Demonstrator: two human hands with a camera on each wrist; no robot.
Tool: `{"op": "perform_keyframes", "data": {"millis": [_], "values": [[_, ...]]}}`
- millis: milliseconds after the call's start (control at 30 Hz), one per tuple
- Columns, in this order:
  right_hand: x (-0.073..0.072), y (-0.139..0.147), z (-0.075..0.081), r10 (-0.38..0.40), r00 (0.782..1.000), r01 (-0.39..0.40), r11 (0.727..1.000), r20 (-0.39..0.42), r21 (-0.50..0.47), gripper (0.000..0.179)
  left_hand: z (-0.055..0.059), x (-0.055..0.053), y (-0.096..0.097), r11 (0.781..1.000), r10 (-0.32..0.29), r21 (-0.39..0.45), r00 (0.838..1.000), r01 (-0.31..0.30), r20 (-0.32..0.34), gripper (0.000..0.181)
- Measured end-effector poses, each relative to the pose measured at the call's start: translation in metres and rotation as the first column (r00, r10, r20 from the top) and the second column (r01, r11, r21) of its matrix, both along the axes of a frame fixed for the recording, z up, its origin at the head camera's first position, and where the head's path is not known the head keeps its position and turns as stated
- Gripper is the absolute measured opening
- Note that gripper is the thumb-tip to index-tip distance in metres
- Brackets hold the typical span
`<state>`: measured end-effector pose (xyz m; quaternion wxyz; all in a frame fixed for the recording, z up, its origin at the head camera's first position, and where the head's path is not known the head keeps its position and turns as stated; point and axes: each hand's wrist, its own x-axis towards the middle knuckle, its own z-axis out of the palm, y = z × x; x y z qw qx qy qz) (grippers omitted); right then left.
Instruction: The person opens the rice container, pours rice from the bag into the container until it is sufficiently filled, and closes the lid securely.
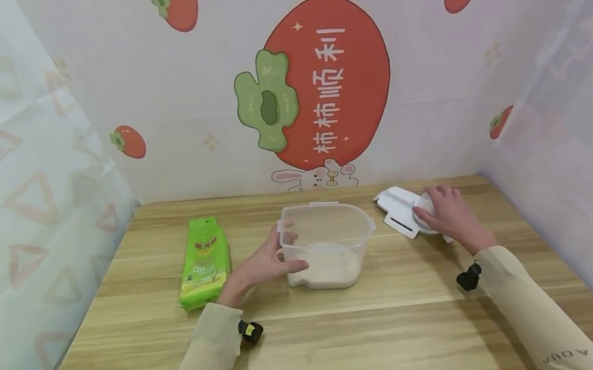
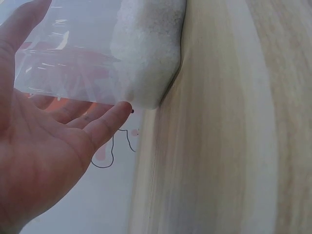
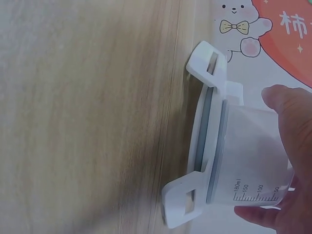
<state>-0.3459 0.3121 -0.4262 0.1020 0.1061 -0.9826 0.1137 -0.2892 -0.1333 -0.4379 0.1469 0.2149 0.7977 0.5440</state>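
A clear plastic container (image 1: 334, 231) with white rice (image 1: 330, 266) in its bottom stands lidless on the table. My left hand (image 1: 265, 262) is at its left end, thumb in front and fingers reaching along the back; in the left wrist view these fingers (image 2: 105, 124) look fairly straight. To the right lies a white lid (image 1: 397, 201) with clip flaps and a grey seal. On this lid sits a clear measuring cup (image 3: 253, 156) with ml marks. My right hand (image 1: 453, 215) grips the cup between thumb and fingers; part of the cup is hidden behind the hand.
A green packet (image 1: 205, 264) lies left of the container, close to my left forearm. The wooden table (image 1: 362, 352) meets a printed curtain (image 1: 184, 86) at the back, with more curtains at both sides.
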Motion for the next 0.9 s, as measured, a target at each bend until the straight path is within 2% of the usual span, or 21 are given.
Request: {"op": "perform_keyframes", "data": {"millis": [333,467,700,900], "values": [[-0.0044,0.0007,-0.0004,-0.052,0.998,0.052,0.999,0.044,-0.012,0.062,0.0009,-0.0012,0.0026,1.000,-0.003,0.002,1.000,0.003,0.001,0.098],[-0.0069,0.0004,-0.0022,-0.065,0.998,0.066,0.997,0.026,-0.037,0.060,0.0016,-0.0011,0.0028,1.000,0.000,-0.003,1.000,0.000,0.001,0.097],[-0.0042,0.0003,-0.0040,-0.046,0.994,0.037,0.995,-0.100,-0.088,0.053,0.0020,-0.0019,0.0034,1.000,-0.008,0.009,1.000,0.008,0.003,0.097],[-0.0013,-0.0019,-0.0031,-0.034,0.975,-0.002,0.986,-0.219,-0.164,0.045,0.0010,-0.0009,0.0023,1.000,0.002,-0.012,1.000,-0.002,0.009,0.097]]}}
